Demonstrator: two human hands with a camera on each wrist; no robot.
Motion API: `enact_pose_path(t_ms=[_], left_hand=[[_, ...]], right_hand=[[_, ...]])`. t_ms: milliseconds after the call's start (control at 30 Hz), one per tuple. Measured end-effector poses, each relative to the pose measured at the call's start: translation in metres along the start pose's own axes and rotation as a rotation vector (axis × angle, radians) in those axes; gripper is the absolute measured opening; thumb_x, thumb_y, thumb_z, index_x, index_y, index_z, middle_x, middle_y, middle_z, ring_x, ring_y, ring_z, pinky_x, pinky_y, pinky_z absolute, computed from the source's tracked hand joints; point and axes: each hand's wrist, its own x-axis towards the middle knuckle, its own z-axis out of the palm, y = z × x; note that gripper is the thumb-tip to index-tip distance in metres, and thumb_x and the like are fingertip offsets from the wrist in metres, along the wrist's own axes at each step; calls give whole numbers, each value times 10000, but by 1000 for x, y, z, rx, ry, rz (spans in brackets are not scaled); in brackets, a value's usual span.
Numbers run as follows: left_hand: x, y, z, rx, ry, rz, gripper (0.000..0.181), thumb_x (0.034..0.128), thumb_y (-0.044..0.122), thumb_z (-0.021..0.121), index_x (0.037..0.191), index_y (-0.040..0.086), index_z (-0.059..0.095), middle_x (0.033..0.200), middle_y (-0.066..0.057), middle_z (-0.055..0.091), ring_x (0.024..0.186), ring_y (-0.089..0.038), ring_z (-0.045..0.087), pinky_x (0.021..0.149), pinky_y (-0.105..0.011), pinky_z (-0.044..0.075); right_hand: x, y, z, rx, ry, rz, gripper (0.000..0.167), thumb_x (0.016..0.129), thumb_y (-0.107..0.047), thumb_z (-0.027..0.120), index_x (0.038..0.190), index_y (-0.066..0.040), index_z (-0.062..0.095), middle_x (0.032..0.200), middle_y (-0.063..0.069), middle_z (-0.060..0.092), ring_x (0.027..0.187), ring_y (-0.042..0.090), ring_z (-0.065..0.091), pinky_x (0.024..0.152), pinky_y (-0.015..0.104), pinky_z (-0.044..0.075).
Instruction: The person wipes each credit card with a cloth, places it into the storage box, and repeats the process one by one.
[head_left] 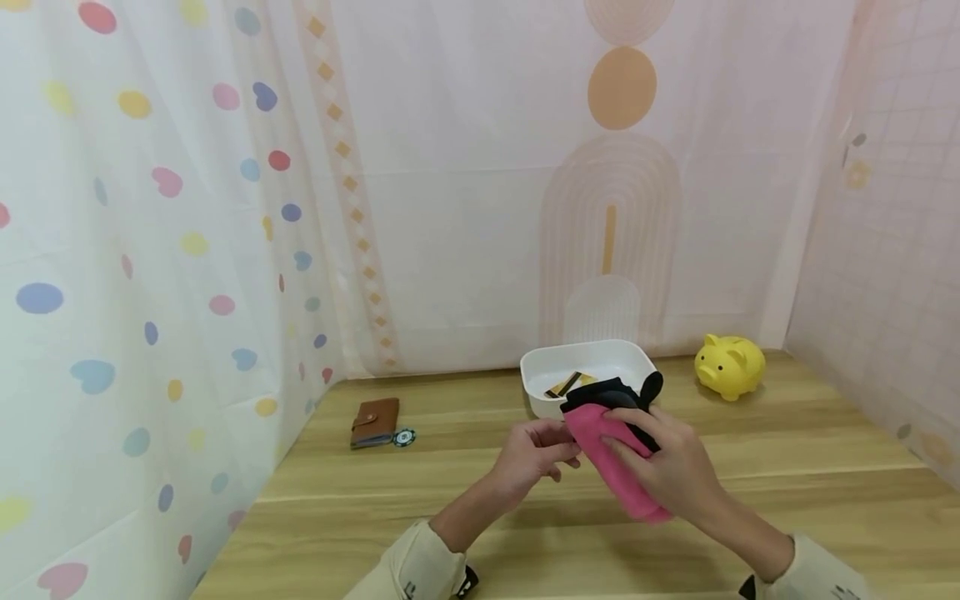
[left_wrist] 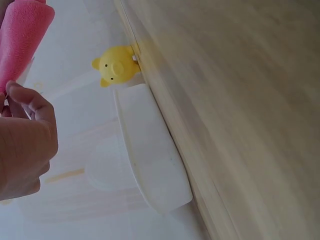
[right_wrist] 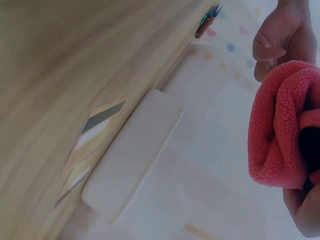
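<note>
Cloth (head_left: 613,475) clamped in right hand (head_left: 678,462), held nearside of bin (head_left: 542,407); long axis slanted rightward, away from bin. Bin-ward end flanked by left hand (head_left: 528,458); whether pinched cannot be told.

The left forearm (head_left: 468,512) and right forearm (head_left: 742,533) are being held forward and slanted inward, with the wrists being left bare by the left sleeve (head_left: 427,562) and right sleeve (head_left: 810,575). The left hand (head_left: 527,462) is being held with its palm turned toward the right hand (head_left: 675,467); its thumb (head_left: 562,452) and index finger are being bent into a pinch, its other fingers being curled below. The right hand is being shown back up, its digits (head_left: 636,417) being parted in a grip. Both hands are being held near each other, apart.
</note>
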Motion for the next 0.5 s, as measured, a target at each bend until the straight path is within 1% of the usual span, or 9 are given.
enact_pose_path(t_ms=[133, 233, 400, 500], left_hand=[[0, 0, 2, 15, 56, -9, 219, 904, 25, 676, 1071, -110, 637, 860, -25, 702, 697, -93, 628, 535, -208, 441], [0, 0, 2, 19, 89, -20, 165, 901, 28, 680, 1021, -80, 645, 808, 3, 667, 675, -90, 600, 524, -207, 430], [1, 0, 0, 16, 126, -34, 173, 899, 40, 691, 1027, -68, 648, 782, 14, 638, 657, -95, 562, 512, -207, 410], [2, 1, -1, 12, 136, -36, 187, 899, 50, 696, 1033, -71, 646, 789, 12, 637, 659, -98, 562, 510, -208, 404]], right_hand=[[0, 4, -2, -59, 14, 8, 377, 688, -18, 862, 1021, -130, 724, 917, 29, 702, 764, 127, 631, 712, 174, 522], [0, 6, -4, -94, 29, 7, 411, 655, -3, 878, 1015, -127, 724, 905, 33, 700, 770, 126, 638, 712, 174, 528], [-1, 14, -7, -112, 40, 9, 431, 646, 12, 882, 1025, -113, 718, 876, 46, 684, 698, 90, 563, 625, 186, 510], [-1, 19, -9, -112, 48, 10, 424, 652, 14, 881, 1023, -110, 718, 843, 36, 667, 648, 61, 497, 550, 161, 458]])
